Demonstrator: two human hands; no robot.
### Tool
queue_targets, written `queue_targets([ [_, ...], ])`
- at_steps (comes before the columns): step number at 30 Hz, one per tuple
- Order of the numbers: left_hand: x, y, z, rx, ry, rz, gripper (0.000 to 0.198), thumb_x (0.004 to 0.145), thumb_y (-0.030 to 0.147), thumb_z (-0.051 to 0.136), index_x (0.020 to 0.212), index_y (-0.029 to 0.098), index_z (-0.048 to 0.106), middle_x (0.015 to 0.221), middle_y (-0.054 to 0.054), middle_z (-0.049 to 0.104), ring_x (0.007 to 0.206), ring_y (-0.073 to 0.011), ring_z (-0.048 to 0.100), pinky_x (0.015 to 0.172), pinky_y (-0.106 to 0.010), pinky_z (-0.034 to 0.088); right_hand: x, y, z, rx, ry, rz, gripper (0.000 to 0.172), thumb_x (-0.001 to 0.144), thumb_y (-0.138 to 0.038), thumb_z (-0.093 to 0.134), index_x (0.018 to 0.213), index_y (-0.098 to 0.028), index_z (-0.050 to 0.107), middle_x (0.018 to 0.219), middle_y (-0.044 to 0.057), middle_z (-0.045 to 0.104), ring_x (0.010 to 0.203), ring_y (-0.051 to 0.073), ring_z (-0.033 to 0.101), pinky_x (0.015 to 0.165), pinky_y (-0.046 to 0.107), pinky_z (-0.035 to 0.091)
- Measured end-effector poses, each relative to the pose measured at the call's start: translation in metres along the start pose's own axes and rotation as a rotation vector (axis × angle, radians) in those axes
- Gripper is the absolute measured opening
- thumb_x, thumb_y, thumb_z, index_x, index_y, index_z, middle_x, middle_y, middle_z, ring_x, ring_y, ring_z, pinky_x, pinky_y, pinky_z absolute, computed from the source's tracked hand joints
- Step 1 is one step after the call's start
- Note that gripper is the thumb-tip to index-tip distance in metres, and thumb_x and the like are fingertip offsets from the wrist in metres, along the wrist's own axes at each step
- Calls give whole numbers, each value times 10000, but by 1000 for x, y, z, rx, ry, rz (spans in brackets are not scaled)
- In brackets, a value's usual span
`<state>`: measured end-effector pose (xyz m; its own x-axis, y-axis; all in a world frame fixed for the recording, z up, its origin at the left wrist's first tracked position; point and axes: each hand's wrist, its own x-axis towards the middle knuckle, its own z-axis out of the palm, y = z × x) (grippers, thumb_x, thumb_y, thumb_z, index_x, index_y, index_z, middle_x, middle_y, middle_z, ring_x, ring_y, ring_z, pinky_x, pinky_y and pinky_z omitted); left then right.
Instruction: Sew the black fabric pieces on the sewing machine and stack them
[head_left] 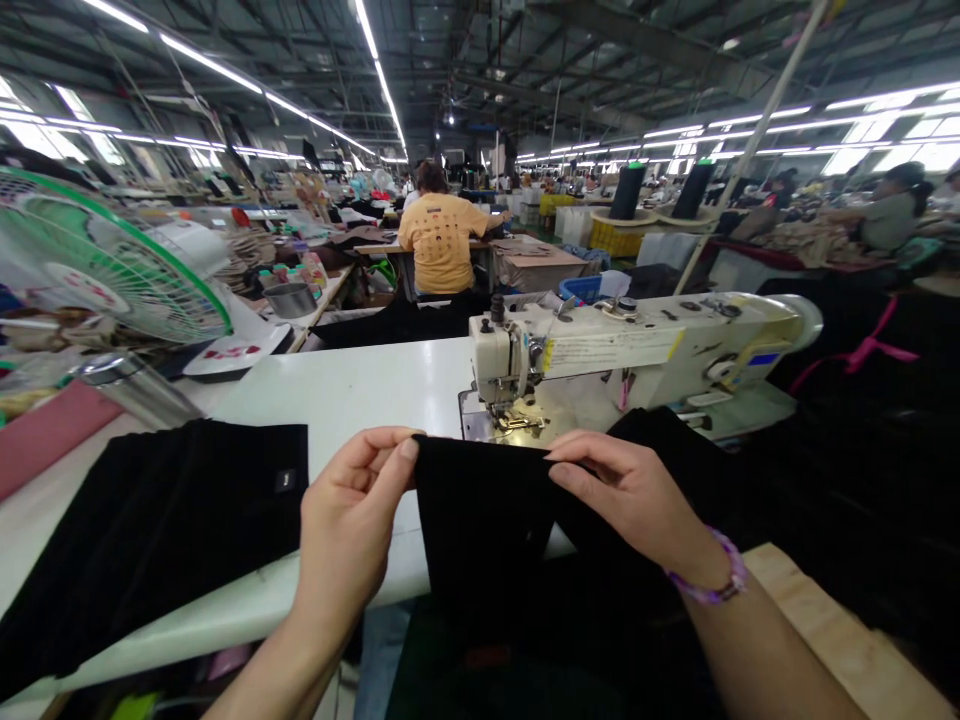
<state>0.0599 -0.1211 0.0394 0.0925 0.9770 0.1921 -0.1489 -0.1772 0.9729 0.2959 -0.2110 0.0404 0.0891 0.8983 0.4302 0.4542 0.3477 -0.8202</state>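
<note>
A piece of black fabric (487, 520) is stretched between both my hands just in front of a white sewing machine (637, 350). My left hand (352, 510) pinches the fabric's top left corner between thumb and fingers. My right hand (630, 490), with a purple bracelet at the wrist, pinches the top edge farther right. The fabric hangs down over the front edge of the white table (352, 390). The machine's needle and presser foot (514, 415) stand a little beyond the fabric's top edge.
A stack of black fabric pieces (157, 520) lies on the table at the left. A green fan (97, 260) and a metal cylinder (135, 385) stand at the far left. More black cloth is piled at the right. A person in a yellow shirt (442, 240) sits ahead.
</note>
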Motion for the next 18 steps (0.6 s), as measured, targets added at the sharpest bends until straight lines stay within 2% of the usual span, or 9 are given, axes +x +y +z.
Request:
queue_targets([
  [3, -3, -5, -6, 12, 66, -8, 258, 768, 416, 793, 889, 204, 710, 730, 28, 703, 649, -99, 626, 644, -185, 518, 1, -6, 10, 55, 104, 56, 84, 884, -253, 690, 920, -230, 763, 907, 0, 784, 844, 159, 738, 780, 245, 591],
  [5, -5, -2, -9, 112, 99, 48, 234, 802, 424, 758, 904, 217, 716, 749, 18, 720, 659, -119, 638, 666, -221, 528, 2, -8, 17, 34, 185, 29, 95, 874, -218, 697, 931, -237, 770, 915, -8, 793, 838, 157, 750, 782, 241, 600],
  [7, -6, 5, -10, 350, 136, 212, 205, 836, 394, 724, 960, 230, 730, 884, -13, 756, 768, -161, 674, 785, -294, 545, 3, -7, 22, -29, 243, -52, 127, 884, -197, 685, 980, -235, 759, 970, 1, 792, 878, 159, 753, 833, 256, 599],
  [9, -6, 15, -6, 621, 108, 469, 236, 855, 334, 704, 1069, 237, 728, 1097, -50, 748, 955, -212, 682, 938, -369, 515, 4, -5, 27, -94, 253, -141, 195, 902, -173, 660, 1082, -226, 716, 1033, 16, 781, 929, 160, 749, 893, 275, 586],
  [10, -5, 19, -1, 716, 25, 588, 261, 866, 299, 686, 1117, 237, 718, 1179, -63, 726, 1033, -227, 669, 983, -384, 496, 4, -4, 30, -119, 235, -178, 237, 910, -160, 648, 1136, -223, 685, 1063, 24, 772, 946, 157, 746, 910, 279, 579],
  [12, -2, 25, 10, 784, -284, 711, 250, 903, 240, 616, 1134, 236, 712, 1201, -69, 718, 1068, -220, 668, 972, -361, 509, 4, -1, 35, -148, 179, -227, 286, 921, -149, 630, 1198, -222, 631, 1113, 38, 753, 978, 154, 737, 927, 282, 569],
  [14, 3, 27, 24, 763, -588, 654, 223, 926, 196, 548, 1050, 228, 730, 1094, -57, 748, 985, -189, 695, 883, -306, 540, 4, 1, 38, -162, 141, -246, 268, 935, -155, 606, 1193, -225, 613, 1138, 51, 739, 1020, 161, 724, 941, 296, 559],
  [16, 8, 27, 34, 754, -700, 533, 186, 904, 179, 553, 920, 213, 736, 931, -35, 756, 864, -169, 700, 784, -271, 539, 4, 2, 40, -138, 139, -210, 234, 937, -169, 597, 1163, -228, 610, 1117, 52, 740, 1023, 169, 721, 940, 308, 553],
  [18, 15, 27, 40, 764, -704, 413, 137, 859, 181, 591, 811, 203, 719, 803, -10, 733, 764, -158, 678, 701, -253, 514, 1, 5, 42, -57, 135, -98, 230, 917, -193, 621, 1144, -231, 602, 1067, 40, 748, 977, 169, 730, 913, 304, 555],
])
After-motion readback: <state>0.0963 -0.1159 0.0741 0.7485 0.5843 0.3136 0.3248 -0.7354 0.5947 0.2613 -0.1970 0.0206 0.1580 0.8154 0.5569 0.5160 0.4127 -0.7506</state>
